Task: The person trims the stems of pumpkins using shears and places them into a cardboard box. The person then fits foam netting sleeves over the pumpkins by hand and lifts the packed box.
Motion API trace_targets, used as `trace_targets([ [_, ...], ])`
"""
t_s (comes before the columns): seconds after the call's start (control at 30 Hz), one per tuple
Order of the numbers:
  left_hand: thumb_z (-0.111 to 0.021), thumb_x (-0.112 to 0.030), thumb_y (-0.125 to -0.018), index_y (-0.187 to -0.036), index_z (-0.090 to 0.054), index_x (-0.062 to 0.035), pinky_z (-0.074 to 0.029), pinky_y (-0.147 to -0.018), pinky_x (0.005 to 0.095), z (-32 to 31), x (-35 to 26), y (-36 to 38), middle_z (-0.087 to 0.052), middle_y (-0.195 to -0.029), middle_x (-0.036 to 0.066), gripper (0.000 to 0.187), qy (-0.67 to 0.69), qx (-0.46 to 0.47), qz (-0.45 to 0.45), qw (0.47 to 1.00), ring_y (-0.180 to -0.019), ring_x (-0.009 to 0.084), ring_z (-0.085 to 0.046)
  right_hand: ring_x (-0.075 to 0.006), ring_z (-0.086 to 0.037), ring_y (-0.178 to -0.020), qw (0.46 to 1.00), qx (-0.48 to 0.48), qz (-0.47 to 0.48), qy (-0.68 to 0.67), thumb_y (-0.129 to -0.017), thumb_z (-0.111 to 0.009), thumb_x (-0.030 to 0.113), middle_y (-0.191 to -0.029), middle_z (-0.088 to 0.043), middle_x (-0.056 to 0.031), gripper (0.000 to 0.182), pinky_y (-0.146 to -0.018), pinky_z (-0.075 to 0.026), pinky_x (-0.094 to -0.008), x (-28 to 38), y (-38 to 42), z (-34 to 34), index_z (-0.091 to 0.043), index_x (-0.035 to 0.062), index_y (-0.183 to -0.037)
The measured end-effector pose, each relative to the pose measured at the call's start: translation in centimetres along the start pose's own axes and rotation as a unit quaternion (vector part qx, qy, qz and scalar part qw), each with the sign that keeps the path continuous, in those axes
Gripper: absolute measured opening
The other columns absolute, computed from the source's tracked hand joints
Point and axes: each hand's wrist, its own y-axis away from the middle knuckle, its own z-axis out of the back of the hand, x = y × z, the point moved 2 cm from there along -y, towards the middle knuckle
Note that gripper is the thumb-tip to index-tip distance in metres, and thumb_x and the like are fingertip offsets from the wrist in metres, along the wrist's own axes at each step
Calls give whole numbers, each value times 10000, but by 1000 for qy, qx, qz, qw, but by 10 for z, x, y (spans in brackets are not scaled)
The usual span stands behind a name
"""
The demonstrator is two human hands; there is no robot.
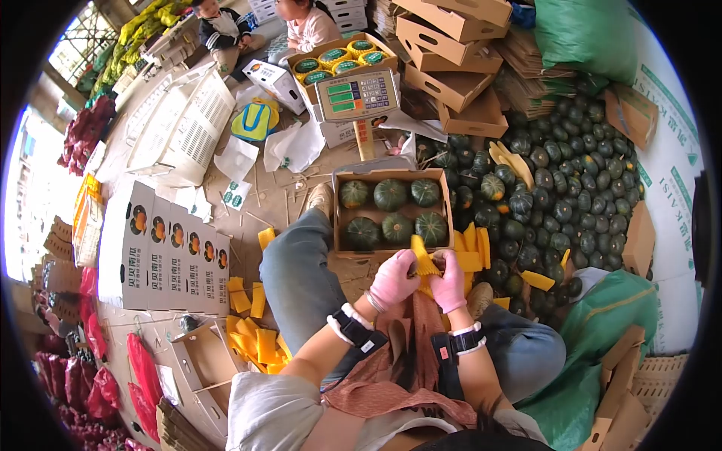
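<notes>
Both my hands wear pink gloves and meet just in front of the box. My left hand (pixel 392 280) pinches a yellow foam net sleeve (pixel 423 258) from the left. My right hand (pixel 449 283) grips the same sleeve from the right, its fingers closed. Part of the sleeve hides behind the gloves. Right beyond my hands stands an open cardboard box (pixel 394 252), with several dark green pumpkins (pixel 390 195) sitting in two rows. Flat yellow foam sleeves (pixel 471 261) lie on the right side of the box, close to my right hand.
Behind the box stands a scale display (pixel 358 95), near a carton of sleeved pumpkins (pixel 335 56). Loose pumpkins (pixel 560 188) heap up on the right. White printed cartons (pixel 162 248) and more foam sleeves (pixel 259 342) are to the left. Two people (pixel 304 26) sit at the back.
</notes>
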Motion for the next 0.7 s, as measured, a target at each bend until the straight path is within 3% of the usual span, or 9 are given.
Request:
trace_targets([
  [0.07, -645, -59, -634, -876, -525, -22, -465, -662, 389, -5, 4, 4, -551, -788, 165, 273, -8, -32, 57, 998, -762, 352, -560, -258, -631, -845, 999, -38, 3, 17, -706, -623, -48, -896, -625, -117, 342, -776, -494, -329, 2, 6, -4, -504, 31, -1017],
  [0.17, -629, -56, -644, -890, -550, -17, -480, -706, 388, -9, 16, 7, -586, -852, 191, 261, -23, -29, 102, 994, -836, 356, -580, -318, -591, -890, 997, -37, 40, 46, -685, -590, -71, -937, -581, -156, 374, -804, -475, -356, -1, 12, -7, -482, 20, -1031],
  [0.27, -627, -88, -658, -878, -569, -25, -486, -753, 388, -14, 30, 10, -600, -849, 187, 237, -31, 34, 130, 990, -845, 370, -577, -360, -549, -923, 997, -39, 40, 47, -667, -567, -81, -965, -547, -181, 388, -823, -455, -377, -3, 15, -10, -474, 12, -1032],
  [0.37, -596, -77, -654, -899, -598, -22, -479, -742, 424, -19, 30, 13, -609, -863, 185, 251, -66, 36, 39, 996, -846, 369, -575, -370, -537, -918, 996, -37, 46, 71, -668, -590, -55, -949, -545, -182, 386, -806, -450, -399, -7, 17, -7, -474, 14, -1029],
  [0.4, -588, -87, -652, -904, -606, -29, -480, -755, 417, -18, 26, 9, -611, -879, 178, 259, -61, 66, 54, 994, -863, 361, -577, -376, -530, -918, 994, -42, 61, 84, -668, -603, -43, -945, -544, -184, 379, -799, -447, -412, -9, 11, -7, -475, 14, -1020],
  [0.43, -578, -92, -657, -926, -606, -36, -479, -768, 411, -17, 26, 9, -611, -892, 176, 276, -64, 38, 15, 997, -885, 355, -578, -386, -523, -922, 991, -42, 65, 112, -668, -609, -32, -948, -544, -184, 368, -784, -446, -421, -9, 11, -7, -476, 19, -1007],
  [0.57, -582, -86, -651, -958, -583, -19, -478, -787, 394, -15, 30, 9, -610, -923, 180, 314, -59, 61, 69, 994, -902, 350, -582, -405, -520, -924, 970, -14, -14, 242, -677, -613, -4, -953, -551, -189, 326, -750, -444, -435, 1, 10, -4, -476, 30, -971],
  [0.7, -602, -120, -665, -937, -596, -32, -479, -762, 409, -19, 34, 13, -610, -923, 165, 286, -90, 74, 64, 991, -878, 352, -582, -377, -554, -869, 990, 4, 35, 139, -684, -563, -4, -899, -577, -173, 238, -728, -452, -427, -11, 9, -7, -504, 37, -911],
])
